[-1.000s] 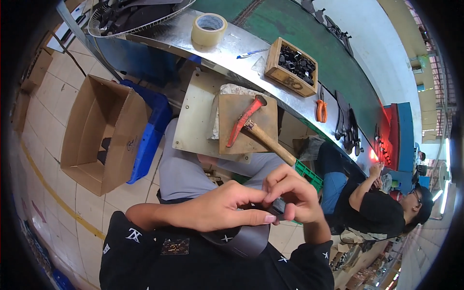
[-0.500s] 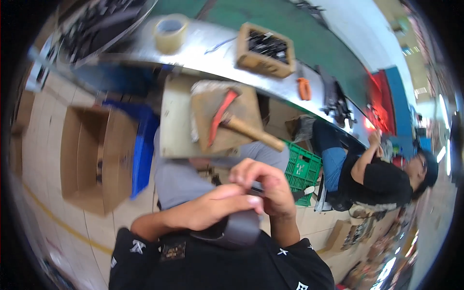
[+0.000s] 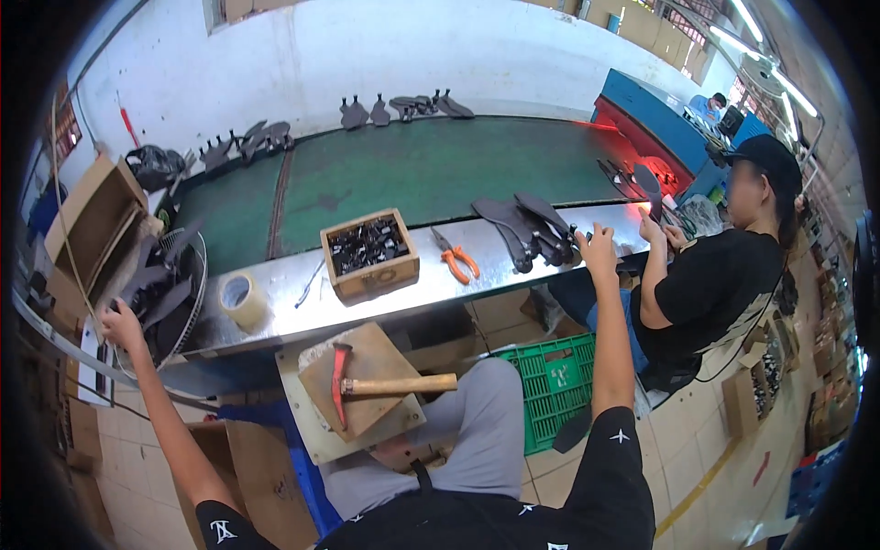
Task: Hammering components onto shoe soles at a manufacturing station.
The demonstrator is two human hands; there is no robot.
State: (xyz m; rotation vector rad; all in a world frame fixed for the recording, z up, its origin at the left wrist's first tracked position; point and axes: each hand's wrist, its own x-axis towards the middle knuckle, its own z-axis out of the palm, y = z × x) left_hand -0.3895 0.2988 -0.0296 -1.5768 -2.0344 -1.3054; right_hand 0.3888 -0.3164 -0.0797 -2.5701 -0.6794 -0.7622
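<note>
My left hand (image 3: 119, 323) is stretched far out to the left at the rim of a round wire tray (image 3: 197, 275) that holds several black shoe pieces (image 3: 160, 284); its fingers are curled, and I cannot tell whether they hold one. My right hand (image 3: 598, 246) reaches out to the right end of a pile of black soles (image 3: 527, 225) on the metal bench (image 3: 302, 298), with its fingers apart against the pile. On my lap lies a wooden board (image 3: 367, 390) with a red-headed hammer (image 3: 385, 385) on it.
On the bench stand a wooden box of small black parts (image 3: 369, 252), a tape roll (image 3: 240, 298) and orange pliers (image 3: 456, 259). Behind runs a green conveyor belt (image 3: 412, 170) with black pieces. A person in black sits to the right. A green crate (image 3: 555, 385) and cardboard boxes (image 3: 266, 477) stand below.
Both hands have left the black piece they worked on together over my lap and spread wide, left to the wire tray and right to the sole pile. My head has lifted toward the bench.
</note>
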